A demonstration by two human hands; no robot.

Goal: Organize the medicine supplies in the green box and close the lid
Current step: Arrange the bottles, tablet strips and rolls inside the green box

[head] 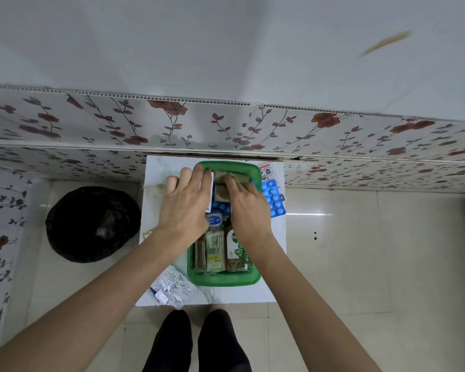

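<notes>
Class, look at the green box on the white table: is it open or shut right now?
Open. The green box has no lid on it; a brown bottle and packets lie exposed inside while both hands reach into it.

Floral wall panels (226,124), glossy floor tiles (373,251)

This looks like a room in a home, most likely a corner of a living space or utility area. The lower part of the wall (226,124) is clad in panels printed with red roses and trailing leaves, a domestic decoration, while the upper part is plain white. The floor (360,264) is laid with glossy cream tiles that reflect the light. A small white tabletop (161,167) is pushed against the wall, and a round bin lined with a black bag (91,224) stands on the floor just beside it. Household medicines, blister packs (273,198) and bottles among them, lie on the tabletop.
</notes>
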